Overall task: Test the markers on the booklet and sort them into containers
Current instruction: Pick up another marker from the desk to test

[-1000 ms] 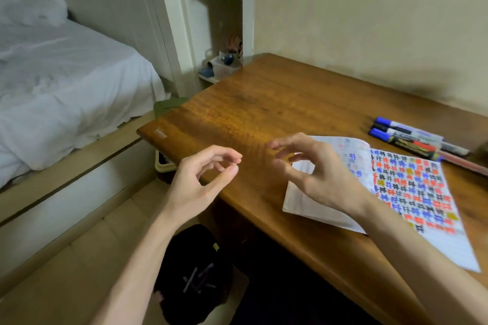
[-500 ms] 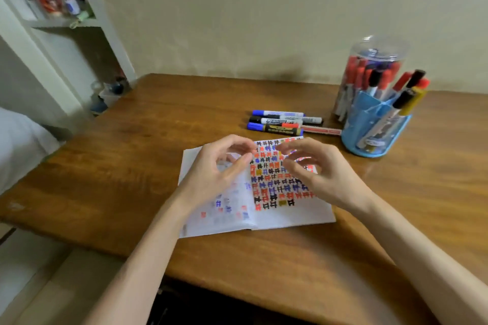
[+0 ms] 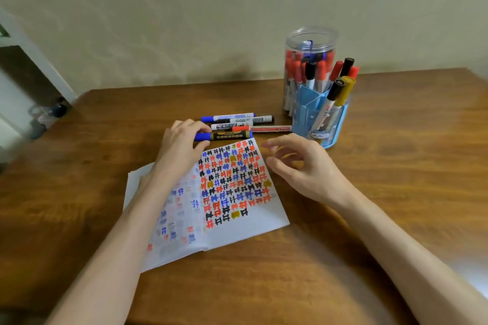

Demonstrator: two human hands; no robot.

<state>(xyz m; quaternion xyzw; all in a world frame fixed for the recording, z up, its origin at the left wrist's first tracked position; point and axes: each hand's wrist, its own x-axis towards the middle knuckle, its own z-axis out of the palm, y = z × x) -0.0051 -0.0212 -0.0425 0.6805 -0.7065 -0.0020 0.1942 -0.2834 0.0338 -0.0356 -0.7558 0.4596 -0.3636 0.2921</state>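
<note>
An open booklet (image 3: 245, 227) lies on the wooden desk (image 3: 369, 192), its right page full of red, blue, black and yellow marks. Beyond it lie several loose markers; the nearest is a black-bodied marker with a blue cap (image 3: 229, 136). My left hand (image 3: 182, 145) has its thumb and fingers closed around that marker's blue cap end on the desk. My right hand (image 3: 298, 166) hovers over the booklet's right edge, fingers curled apart, holding nothing. A clear jar (image 3: 303, 42) and a blue pen holder (image 3: 335, 124) at the back right hold several markers.
A red-and-white marker (image 3: 269, 128) and two white-bodied markers (image 3: 237, 117) lie between the booklet and the wall. A white shelf unit (image 3: 26, 60) stands at the far left past the desk's edge.
My view has swung right from the desk's left end to the booklet. My left hand has reached forward from over the booklet and closed on the blue-capped marker; my right hand moved slightly right.
</note>
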